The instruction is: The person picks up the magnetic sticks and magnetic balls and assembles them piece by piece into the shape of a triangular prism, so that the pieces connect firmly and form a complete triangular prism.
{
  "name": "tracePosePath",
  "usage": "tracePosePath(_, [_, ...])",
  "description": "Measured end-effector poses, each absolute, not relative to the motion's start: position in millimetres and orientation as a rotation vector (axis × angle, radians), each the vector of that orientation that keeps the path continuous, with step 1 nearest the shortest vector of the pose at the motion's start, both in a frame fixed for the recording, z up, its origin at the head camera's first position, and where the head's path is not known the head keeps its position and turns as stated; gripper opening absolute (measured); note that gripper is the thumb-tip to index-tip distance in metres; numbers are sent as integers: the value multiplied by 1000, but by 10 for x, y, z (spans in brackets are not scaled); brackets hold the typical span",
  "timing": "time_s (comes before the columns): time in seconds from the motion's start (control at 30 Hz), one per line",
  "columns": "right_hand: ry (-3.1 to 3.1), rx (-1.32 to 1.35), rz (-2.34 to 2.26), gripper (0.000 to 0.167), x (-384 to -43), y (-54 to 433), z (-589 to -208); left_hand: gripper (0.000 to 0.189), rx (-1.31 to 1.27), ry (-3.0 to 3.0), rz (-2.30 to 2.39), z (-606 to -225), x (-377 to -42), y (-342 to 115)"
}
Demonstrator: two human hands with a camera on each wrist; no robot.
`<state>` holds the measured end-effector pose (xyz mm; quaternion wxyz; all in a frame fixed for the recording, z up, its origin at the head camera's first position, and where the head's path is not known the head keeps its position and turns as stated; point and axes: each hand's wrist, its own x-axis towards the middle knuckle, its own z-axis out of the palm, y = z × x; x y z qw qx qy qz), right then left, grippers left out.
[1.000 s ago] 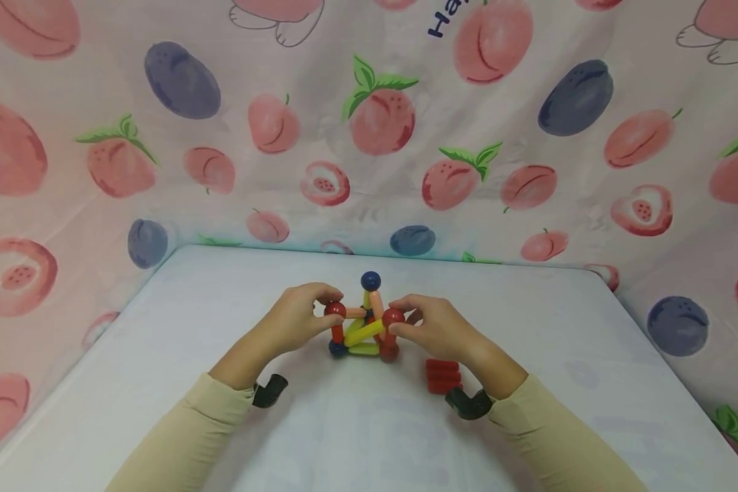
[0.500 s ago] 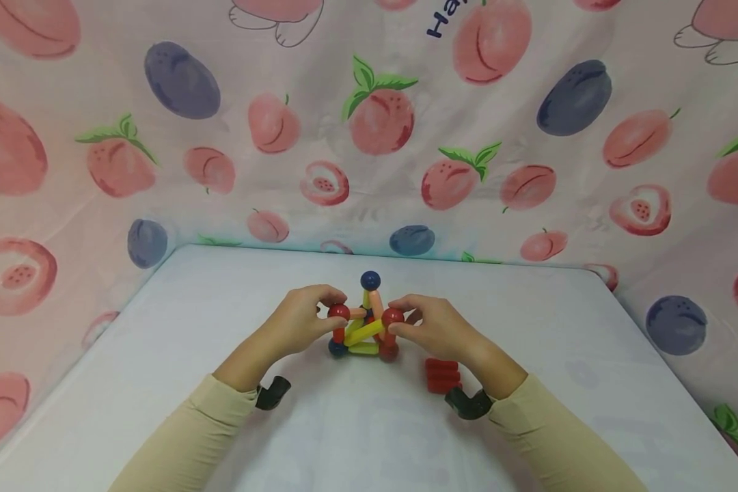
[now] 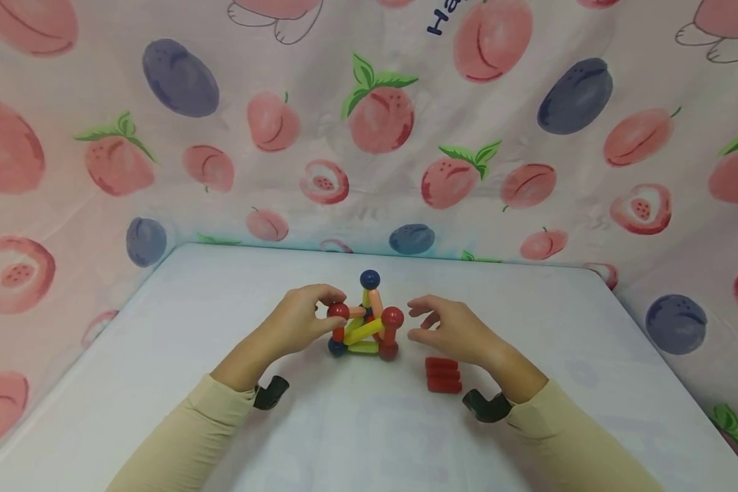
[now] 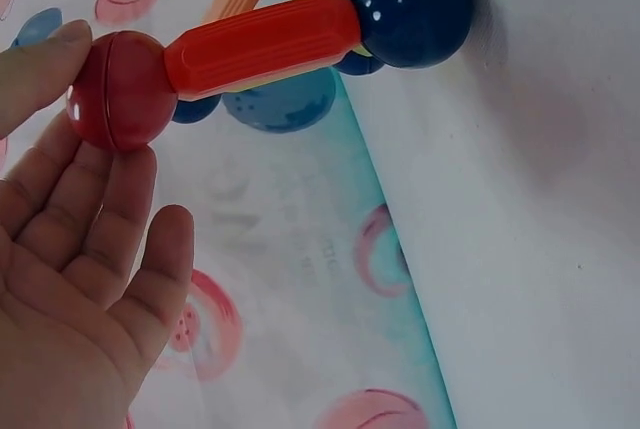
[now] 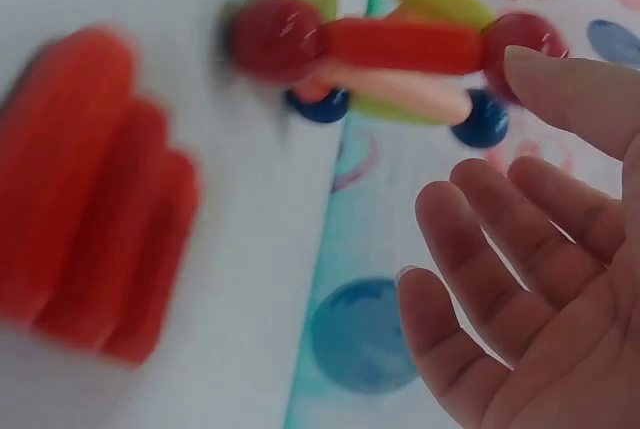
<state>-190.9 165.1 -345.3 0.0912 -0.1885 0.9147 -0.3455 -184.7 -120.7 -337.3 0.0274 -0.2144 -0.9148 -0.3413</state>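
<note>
A small frame of coloured rods and balls stands mid-table, with a yellow rod (image 3: pixel 364 332) slanting across its front. My left hand (image 3: pixel 304 316) pinches the red ball (image 4: pixel 120 91) at its upper left corner. Below that ball, a red rod (image 4: pixel 265 44) runs down to a dark blue ball (image 4: pixel 412 9) on the table. My right hand (image 3: pixel 452 330) is just right of the frame, fingers spread and holding nothing. Nearest to it is the upper right red ball (image 3: pixel 392 317), which tops another red rod (image 5: pixel 405 45). A blue ball (image 3: pixel 370 279) forms the frame's peak at the back.
Several loose red rods (image 3: pixel 443 375) lie side by side on the white table (image 3: pixel 369 437), in front of the right hand. A fruit-print cloth (image 3: pixel 369 191) hangs behind the table. Dark wrist-worn pieces (image 3: pixel 487 406) stick out from both sleeves.
My right hand has let go of the upper right red ball and moved off to the right. My left hand shifted slightly right with its ball, and still holds it.
</note>
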Motion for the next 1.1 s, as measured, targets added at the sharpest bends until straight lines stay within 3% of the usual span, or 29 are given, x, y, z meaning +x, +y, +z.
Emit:
tracePosePath(0.33, [2688, -390, -848, 26, -1860, 1976, -3672, 34, -671, -2831, -1058, -3394, -1843, -1243])
tracePosePath(0.63, [2669, -459, -802, 17, -1876, 2110, -3831, 34, -693, -2821, -1055, -3399, -1844, -1240])
tracePosePath(1.1, [2695, -397, -757, 17, -1908, 2055, -3859, 34, -655, -2838, -1055, -3396, -1828, -1232])
